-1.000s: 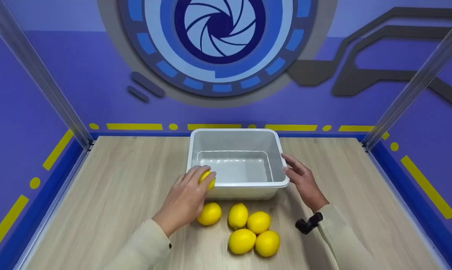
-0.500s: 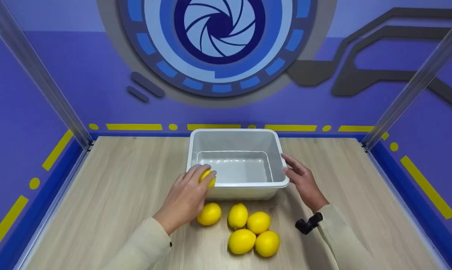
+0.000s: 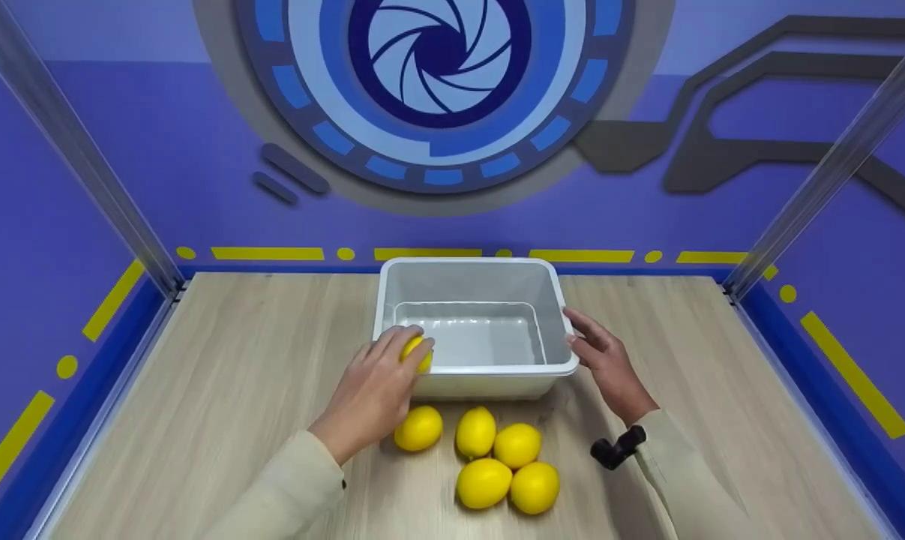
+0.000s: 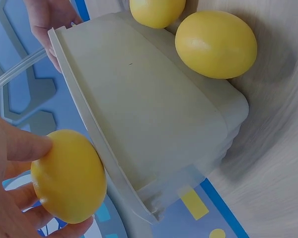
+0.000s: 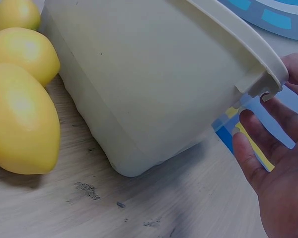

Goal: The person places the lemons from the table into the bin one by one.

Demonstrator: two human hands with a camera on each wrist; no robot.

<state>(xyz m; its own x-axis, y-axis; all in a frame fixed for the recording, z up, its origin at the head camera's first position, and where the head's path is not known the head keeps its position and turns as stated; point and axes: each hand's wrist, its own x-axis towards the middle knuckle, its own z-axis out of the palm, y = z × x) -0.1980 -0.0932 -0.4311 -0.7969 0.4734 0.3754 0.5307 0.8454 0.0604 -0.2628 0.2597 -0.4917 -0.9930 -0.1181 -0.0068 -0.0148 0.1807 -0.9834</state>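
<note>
A yellow lemon is gripped between the thumb and fingers of my left hand. Hand and lemon are above the front left corner of a white plastic bin. In the left wrist view, the held lemon appears close beside the bin's rim. My right hand holds the right side of that rim, thumb on top and other fingers below it, as the right wrist view shows. The visible part of the bin's floor bears no lemon.
One lemon lies on the wooden table under the left hand. Several more lemons sit clustered in front of the bin. Blue panels with metal posts enclose the table's back and sides.
My left hand and its lemon have shifted very slightly up and forward at the rim. The right hand, the bin and the lemons on the table stay put.
</note>
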